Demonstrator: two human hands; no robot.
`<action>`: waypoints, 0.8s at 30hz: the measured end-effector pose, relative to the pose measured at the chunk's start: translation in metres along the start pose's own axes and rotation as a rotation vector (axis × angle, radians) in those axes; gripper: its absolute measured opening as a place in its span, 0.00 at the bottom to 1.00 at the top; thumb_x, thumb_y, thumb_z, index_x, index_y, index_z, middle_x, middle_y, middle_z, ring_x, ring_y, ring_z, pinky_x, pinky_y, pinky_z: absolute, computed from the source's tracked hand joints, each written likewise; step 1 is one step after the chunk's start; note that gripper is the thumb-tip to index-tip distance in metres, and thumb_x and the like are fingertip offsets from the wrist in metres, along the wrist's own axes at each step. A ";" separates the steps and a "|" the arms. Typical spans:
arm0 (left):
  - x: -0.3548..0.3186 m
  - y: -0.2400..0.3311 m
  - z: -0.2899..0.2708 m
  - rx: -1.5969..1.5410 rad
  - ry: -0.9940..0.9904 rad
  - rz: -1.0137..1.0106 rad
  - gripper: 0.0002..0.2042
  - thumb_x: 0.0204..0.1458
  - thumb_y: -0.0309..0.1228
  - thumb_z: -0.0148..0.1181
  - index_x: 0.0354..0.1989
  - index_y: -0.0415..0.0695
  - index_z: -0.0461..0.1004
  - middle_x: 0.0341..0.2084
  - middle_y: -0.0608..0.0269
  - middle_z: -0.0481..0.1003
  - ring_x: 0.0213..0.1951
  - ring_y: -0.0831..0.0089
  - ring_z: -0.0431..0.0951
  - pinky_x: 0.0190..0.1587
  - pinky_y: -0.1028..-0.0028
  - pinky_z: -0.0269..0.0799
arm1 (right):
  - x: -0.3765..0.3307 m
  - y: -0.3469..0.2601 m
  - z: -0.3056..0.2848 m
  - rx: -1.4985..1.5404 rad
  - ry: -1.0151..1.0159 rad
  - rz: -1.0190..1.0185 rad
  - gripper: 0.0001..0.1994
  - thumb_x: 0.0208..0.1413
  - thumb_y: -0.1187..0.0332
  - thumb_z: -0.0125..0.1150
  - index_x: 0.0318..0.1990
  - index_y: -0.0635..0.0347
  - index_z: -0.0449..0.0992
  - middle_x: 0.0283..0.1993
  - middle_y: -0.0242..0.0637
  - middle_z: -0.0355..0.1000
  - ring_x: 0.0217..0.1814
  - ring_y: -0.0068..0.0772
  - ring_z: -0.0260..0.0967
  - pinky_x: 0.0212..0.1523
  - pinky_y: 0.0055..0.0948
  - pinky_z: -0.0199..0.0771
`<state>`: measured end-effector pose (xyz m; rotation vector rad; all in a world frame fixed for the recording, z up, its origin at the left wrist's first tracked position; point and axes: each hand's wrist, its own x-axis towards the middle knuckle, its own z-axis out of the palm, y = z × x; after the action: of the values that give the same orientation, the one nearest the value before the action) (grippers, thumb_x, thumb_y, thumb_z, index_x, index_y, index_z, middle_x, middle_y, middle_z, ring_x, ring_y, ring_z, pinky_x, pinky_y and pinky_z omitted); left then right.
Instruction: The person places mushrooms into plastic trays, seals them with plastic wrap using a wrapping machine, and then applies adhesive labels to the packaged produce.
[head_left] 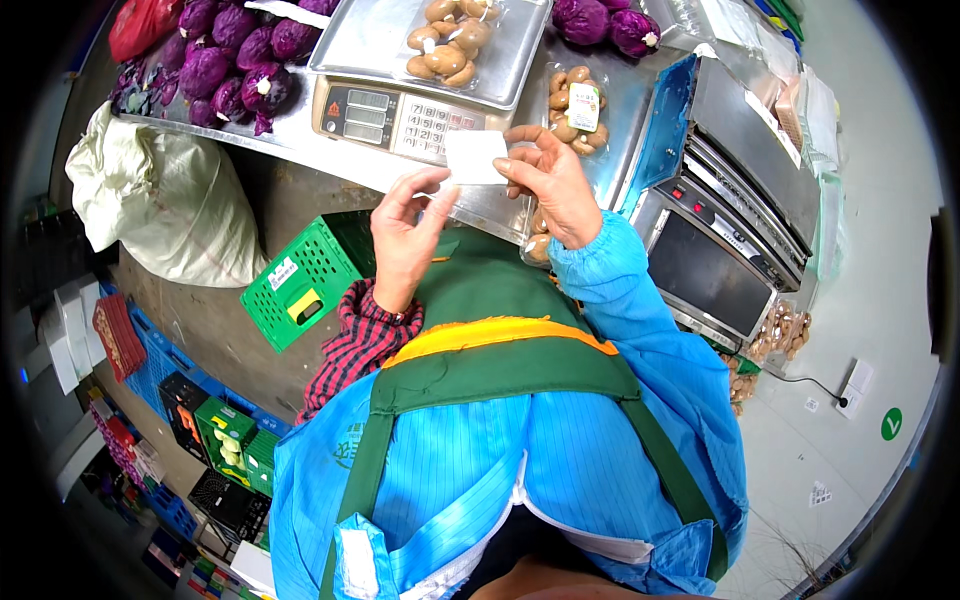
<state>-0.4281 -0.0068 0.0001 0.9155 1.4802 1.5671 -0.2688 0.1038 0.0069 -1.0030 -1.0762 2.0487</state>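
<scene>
One white slip (474,158): pinching its right edge with right hand (562,190), its near left corner with left hand (406,226), by scale's (420,106) near side.

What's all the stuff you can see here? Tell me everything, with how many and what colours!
White label: 1, white, between the hands
Brown produce packs: at least 3, brown, on scale and table
Scale: 1, beige and silver, on table
Table: 1, silver, top
Cabbages: many, purple, on table
Red bag: 1, red, top left
Sack: 1, pale green, left
Green crate: 1, green, near left hand
Other crates: several, green, black, blue, lower left
Machine: 1, silver and black, right
Apron: 1, green and orange, on the person
Left hand: 1, checked cuff, centre
Right hand: 1, blue sleeve, holding label
</scene>
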 end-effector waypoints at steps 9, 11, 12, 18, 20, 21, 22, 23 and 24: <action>0.006 -0.011 -0.003 -0.138 0.028 -0.344 0.10 0.58 0.35 0.58 0.34 0.40 0.77 0.25 0.71 0.70 0.28 0.85 0.67 0.29 0.83 0.62 | -0.004 0.007 0.013 -0.369 -0.167 -0.237 0.15 0.52 0.73 0.64 0.48 0.65 0.74 0.35 0.32 0.73 0.32 0.20 0.67 0.35 0.21 0.70; 0.006 -0.013 -0.001 -0.298 0.042 -0.417 0.12 0.59 0.38 0.56 0.32 0.42 0.76 0.22 0.73 0.69 0.24 0.85 0.66 0.28 0.82 0.62 | -0.004 0.010 0.009 -0.575 -0.138 -0.289 0.15 0.50 0.76 0.64 0.48 0.64 0.75 0.36 0.31 0.73 0.38 0.18 0.68 0.39 0.21 0.70; 0.006 -0.013 0.002 -0.379 0.040 -0.456 0.13 0.59 0.40 0.55 0.32 0.42 0.76 0.22 0.73 0.69 0.24 0.84 0.66 0.28 0.81 0.63 | -0.004 0.009 0.007 -0.604 -0.128 -0.279 0.15 0.50 0.76 0.64 0.47 0.64 0.75 0.35 0.32 0.74 0.37 0.19 0.68 0.38 0.21 0.70; 0.009 -0.008 0.008 -0.622 0.045 -0.691 0.15 0.59 0.44 0.55 0.38 0.43 0.74 0.24 0.72 0.70 0.26 0.81 0.67 0.33 0.78 0.66 | -0.009 -0.006 0.001 -0.818 -0.146 -0.325 0.12 0.48 0.76 0.66 0.41 0.64 0.77 0.33 0.36 0.75 0.34 0.22 0.69 0.38 0.24 0.71; 0.009 -0.011 0.009 -0.590 0.028 -0.705 0.14 0.58 0.43 0.56 0.38 0.43 0.74 0.25 0.72 0.70 0.26 0.80 0.67 0.33 0.77 0.66 | -0.011 -0.007 0.000 -0.843 -0.160 -0.327 0.11 0.47 0.75 0.66 0.40 0.64 0.76 0.33 0.38 0.75 0.34 0.26 0.71 0.38 0.26 0.72; 0.009 -0.017 0.009 -0.568 0.016 -0.700 0.14 0.58 0.42 0.57 0.38 0.43 0.75 0.25 0.72 0.70 0.26 0.80 0.67 0.33 0.77 0.66 | -0.012 -0.007 0.001 -0.826 -0.161 -0.330 0.11 0.47 0.75 0.66 0.40 0.63 0.76 0.33 0.40 0.75 0.34 0.29 0.72 0.37 0.27 0.72; 0.009 -0.017 0.010 -0.546 0.002 -0.695 0.13 0.58 0.42 0.57 0.37 0.43 0.75 0.25 0.72 0.71 0.26 0.80 0.67 0.33 0.77 0.66 | -0.012 -0.007 0.001 -0.811 -0.159 -0.334 0.11 0.47 0.74 0.66 0.40 0.62 0.76 0.33 0.42 0.74 0.33 0.33 0.73 0.37 0.29 0.73; 0.008 -0.016 0.012 -0.521 0.017 -0.672 0.13 0.57 0.41 0.58 0.36 0.43 0.75 0.24 0.72 0.70 0.26 0.81 0.66 0.32 0.77 0.65 | -0.013 -0.006 0.002 -0.778 -0.140 -0.320 0.11 0.47 0.74 0.66 0.39 0.63 0.76 0.33 0.42 0.74 0.34 0.33 0.73 0.37 0.29 0.73; 0.007 -0.013 0.014 -0.495 0.032 -0.650 0.13 0.57 0.41 0.58 0.35 0.43 0.76 0.24 0.73 0.70 0.26 0.82 0.66 0.32 0.78 0.64 | -0.014 -0.006 0.003 -0.746 -0.121 -0.307 0.11 0.47 0.75 0.66 0.39 0.63 0.76 0.33 0.42 0.74 0.34 0.34 0.74 0.37 0.29 0.73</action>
<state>-0.4177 0.0063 -0.0116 0.0989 1.1581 1.3476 -0.2627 0.0946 0.0174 -0.9666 -1.9990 1.4821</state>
